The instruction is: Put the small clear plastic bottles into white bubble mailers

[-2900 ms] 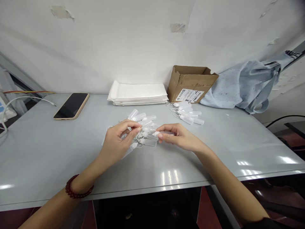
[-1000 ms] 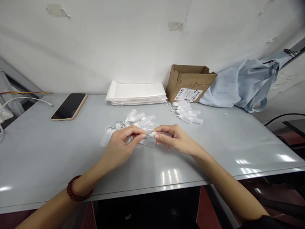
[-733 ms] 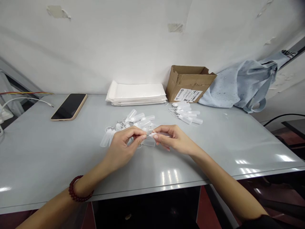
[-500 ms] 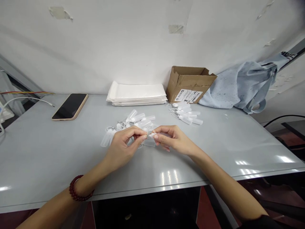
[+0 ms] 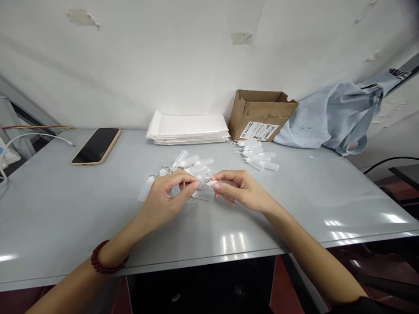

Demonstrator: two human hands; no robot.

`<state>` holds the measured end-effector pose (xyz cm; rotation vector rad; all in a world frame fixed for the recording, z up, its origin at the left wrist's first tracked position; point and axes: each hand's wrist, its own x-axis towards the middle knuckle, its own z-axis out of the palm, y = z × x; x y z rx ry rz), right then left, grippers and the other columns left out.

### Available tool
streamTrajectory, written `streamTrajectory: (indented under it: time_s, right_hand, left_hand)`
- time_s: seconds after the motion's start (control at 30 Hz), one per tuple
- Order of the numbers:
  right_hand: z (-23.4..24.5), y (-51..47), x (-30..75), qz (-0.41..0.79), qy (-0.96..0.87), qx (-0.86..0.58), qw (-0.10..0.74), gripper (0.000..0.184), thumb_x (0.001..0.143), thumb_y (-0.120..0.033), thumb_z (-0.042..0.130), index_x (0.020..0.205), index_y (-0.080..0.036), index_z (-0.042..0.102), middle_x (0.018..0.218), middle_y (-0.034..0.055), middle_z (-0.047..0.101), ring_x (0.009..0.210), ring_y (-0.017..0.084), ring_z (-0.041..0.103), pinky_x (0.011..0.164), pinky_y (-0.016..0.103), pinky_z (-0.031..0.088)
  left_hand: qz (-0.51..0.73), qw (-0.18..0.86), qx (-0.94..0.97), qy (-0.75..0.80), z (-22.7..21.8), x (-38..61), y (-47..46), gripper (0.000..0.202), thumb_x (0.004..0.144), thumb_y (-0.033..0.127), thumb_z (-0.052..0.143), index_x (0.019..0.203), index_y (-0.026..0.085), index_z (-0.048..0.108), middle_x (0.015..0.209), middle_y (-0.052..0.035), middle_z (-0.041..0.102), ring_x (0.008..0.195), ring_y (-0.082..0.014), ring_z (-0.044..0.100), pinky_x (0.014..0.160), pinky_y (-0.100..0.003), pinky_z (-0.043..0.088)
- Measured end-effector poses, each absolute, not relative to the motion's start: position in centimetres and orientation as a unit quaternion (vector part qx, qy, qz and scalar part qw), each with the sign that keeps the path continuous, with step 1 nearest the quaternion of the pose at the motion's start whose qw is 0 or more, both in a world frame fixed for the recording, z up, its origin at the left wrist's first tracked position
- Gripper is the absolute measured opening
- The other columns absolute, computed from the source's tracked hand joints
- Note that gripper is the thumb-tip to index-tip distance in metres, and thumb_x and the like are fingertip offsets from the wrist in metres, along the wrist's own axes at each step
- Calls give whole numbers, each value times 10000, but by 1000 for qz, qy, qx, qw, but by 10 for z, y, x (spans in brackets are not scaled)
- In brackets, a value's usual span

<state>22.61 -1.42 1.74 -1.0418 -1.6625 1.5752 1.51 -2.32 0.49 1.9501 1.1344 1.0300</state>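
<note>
My right hand (image 5: 240, 189) pinches the white tip of a small translucent dropper bottle (image 5: 211, 184), whose body is mostly hidden by the fingers. My left hand (image 5: 172, 192) has thumb and forefinger pressed together just left of that tip; whatever thin thing they grip is too small to make out. Behind and beneath my hands lies a loose pile of similar small bottles (image 5: 203, 162) with white tops and looped strings. A second group of these bottles (image 5: 255, 163) rests further right, in front of the cardboard box.
At the back of the grey table (image 5: 98, 209) lies a stack of white padded envelopes (image 5: 190, 126). An open cardboard box (image 5: 262, 114) stands beside it, with a light blue cloth bag (image 5: 327, 115) to its right. A phone (image 5: 96, 147) and a white cable (image 5: 42, 135) are at the left.
My left hand has shifted slightly left, widening the gap between the hands. My right hand has moved a touch right, still pinching the bottle.
</note>
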Motion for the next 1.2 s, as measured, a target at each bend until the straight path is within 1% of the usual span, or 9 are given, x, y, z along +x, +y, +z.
streamTrajectory:
  time_s: [0.2,0.4,1.2]
  right_hand:
    - [15,-15,225,592,-637,-392,301,313,819,-442,625,927,-152,670,690,-9,576,481,54,421,431,204,375]
    - [10,-15,225,596,-635,-389,301,271,830,-419,621,908,-162,654,704,-17,577,455,42,413,445,212,358]
    - [7,-14,224,622,-613,-391,289,290,797,-424,656,886,-148,659,662,-20,576,436,43,413,429,207,336]
  left_hand:
    - [380,322,749,436,3,17,-23,159,877,272,559,773,189,646,759,-9,657,716,-142,568,684,-269,434]
    - [383,325,751,430,1,17,-24,168,883,265,545,761,188,631,737,-9,637,697,-139,551,675,-268,425]
    - [378,330,753,425,4,20,-26,166,864,231,538,732,185,626,690,-1,610,660,-131,536,646,-251,423]
